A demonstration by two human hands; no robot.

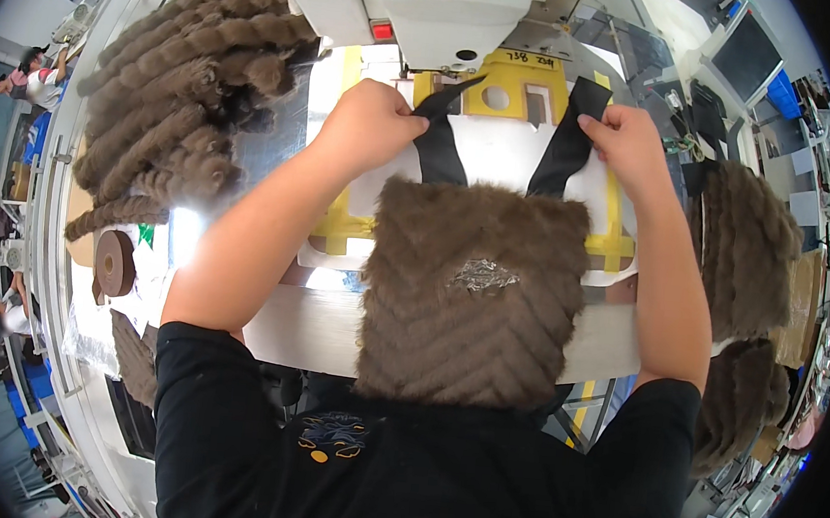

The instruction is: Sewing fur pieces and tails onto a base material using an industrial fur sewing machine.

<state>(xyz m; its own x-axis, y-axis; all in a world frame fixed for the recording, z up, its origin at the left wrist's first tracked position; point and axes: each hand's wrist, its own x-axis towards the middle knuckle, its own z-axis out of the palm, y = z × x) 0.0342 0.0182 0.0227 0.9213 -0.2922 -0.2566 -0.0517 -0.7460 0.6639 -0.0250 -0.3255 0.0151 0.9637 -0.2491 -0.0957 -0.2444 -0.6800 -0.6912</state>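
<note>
In front of me a square brown fur bag panel [468, 343] with a chevron pattern hangs over the near edge of the sewing table. Crinkled clear plastic [486, 276] covers a spot at its middle. Two black straps rise from its far edge. My left hand [372, 125] pinches the left black strap [440, 151], whose loose tip bends up toward the machine head. The right black strap [565, 152] is pinched by my right hand [626, 149] near its far end. Both hands are just short of the sewing machine [447, 10].
Under the straps lies a white plate with yellow tape [342, 243]. Brown fur strips [184, 81] are heaped at left, beside a brown tape roll [114, 263]. More fur pieces [747, 249] are stacked at right, below a monitor [746, 56]. Other people are at the far left.
</note>
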